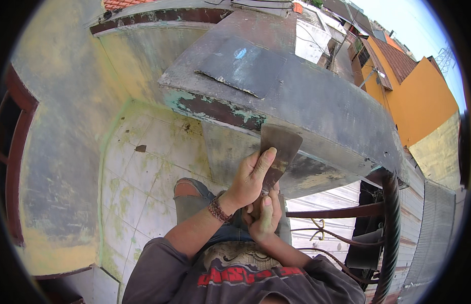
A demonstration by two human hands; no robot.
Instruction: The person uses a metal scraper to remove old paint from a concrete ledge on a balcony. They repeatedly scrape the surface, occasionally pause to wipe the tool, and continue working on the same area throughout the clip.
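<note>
So we've got a flat metal scraper (285, 142) up in front of the concrete ledge (321, 96), near its strip of peeling paint (220, 109), though we can't tell if the edge touches. Our left hand (247, 183) pinches the blade, thumb on the near face, other fingers mostly hidden. Our right hand (266, 219) curls in at the lower end, covering most of the handle. The red-brown window frame (18, 167) gets cut off by the lens rim.

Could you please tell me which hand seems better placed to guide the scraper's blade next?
Probably the left hand: it holds the blade by its side, while the right hand sits lower, farther from the blade's broad free edge.
</note>
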